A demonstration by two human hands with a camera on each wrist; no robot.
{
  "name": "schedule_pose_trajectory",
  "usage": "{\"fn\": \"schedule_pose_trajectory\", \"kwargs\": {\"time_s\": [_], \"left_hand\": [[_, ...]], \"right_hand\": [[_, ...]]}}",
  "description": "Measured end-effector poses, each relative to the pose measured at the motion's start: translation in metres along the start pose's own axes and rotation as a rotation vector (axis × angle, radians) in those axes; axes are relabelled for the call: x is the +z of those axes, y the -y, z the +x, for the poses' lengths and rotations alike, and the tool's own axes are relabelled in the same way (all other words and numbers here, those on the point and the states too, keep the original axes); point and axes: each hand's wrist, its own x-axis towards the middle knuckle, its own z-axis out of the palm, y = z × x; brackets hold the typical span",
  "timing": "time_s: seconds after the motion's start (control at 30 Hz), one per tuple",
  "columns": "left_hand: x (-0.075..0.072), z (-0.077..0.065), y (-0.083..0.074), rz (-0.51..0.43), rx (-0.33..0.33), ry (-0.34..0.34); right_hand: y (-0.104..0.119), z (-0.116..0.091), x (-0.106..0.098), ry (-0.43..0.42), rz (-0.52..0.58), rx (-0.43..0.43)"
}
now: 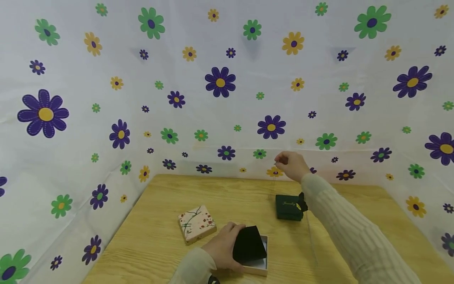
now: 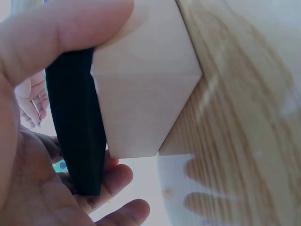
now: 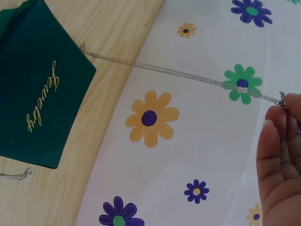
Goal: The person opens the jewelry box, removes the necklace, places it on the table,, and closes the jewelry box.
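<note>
With my left hand (image 1: 221, 248) I hold a black box insert (image 1: 249, 243), tilted up out of a small open gift box (image 1: 256, 270). In the left wrist view, the thumb lies across the edges of insert (image 2: 77, 122) and box (image 2: 146, 108), with other fingers behind. My right hand (image 1: 293, 165), raised over the table's far side, pinches the end of a thin silver chain necklace (image 3: 178, 74). The doubled chain hangs down from the fingertips. Nearby on the table is a green pouch (image 1: 289, 208) marked "Jewelry", with a dark bow at its right side.
A square lid (image 1: 197, 224) with a floral branch print lies left of the box. A thin cord (image 1: 312, 240) trails from the pouch over the wood-grain table (image 1: 149, 225). White flower-print sheeting (image 1: 198, 114) stands behind the table and along its sides.
</note>
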Motion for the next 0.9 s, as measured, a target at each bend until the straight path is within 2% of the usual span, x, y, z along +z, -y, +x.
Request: {"fn": "schedule_pose_trajectory", "kwargs": {"time_s": [0.3,0.67,0.9], "left_hand": [[0.003,0.001,-0.002,-0.021,-0.018,0.011],[0.003,0.002,0.001,-0.022,-0.011,0.008],[0.002,0.003,0.003,-0.019,-0.027,0.01]], "right_hand": [[-0.007,0.003,-0.006,-0.038,0.013,0.025],[-0.007,-0.006,-0.001,0.027,0.033,0.043],[-0.014,-0.026,0.007,0.11,0.029,-0.015]]}}
